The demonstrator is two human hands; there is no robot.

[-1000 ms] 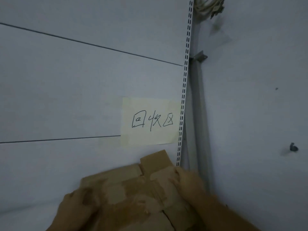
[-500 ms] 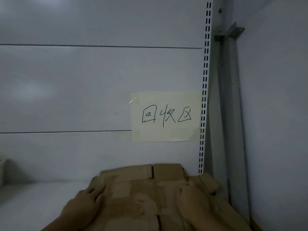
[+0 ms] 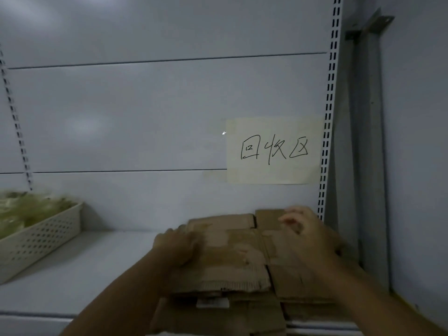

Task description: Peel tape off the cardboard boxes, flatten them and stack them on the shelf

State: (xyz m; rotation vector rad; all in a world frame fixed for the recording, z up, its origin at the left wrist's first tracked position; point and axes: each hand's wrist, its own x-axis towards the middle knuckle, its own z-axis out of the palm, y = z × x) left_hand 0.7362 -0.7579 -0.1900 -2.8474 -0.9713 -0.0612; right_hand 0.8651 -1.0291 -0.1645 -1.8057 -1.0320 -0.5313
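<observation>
Shelf deck (image 3: 97,275): open run between the perforated basket (image 3: 43,238) at far left and the flattened cardboard stack (image 3: 230,263) at right, well apart. Stack's far end sits near the back panel (image 3: 145,117). Right of the stack it is tight: slotted upright (image 3: 327,141), grey bracket post (image 3: 363,141) and side wall (image 3: 417,166) close in. Left hand (image 3: 177,248) covers the stack's left edge; right hand (image 3: 305,231) its far right corner. Above the stack, clear air up the panel.
</observation>
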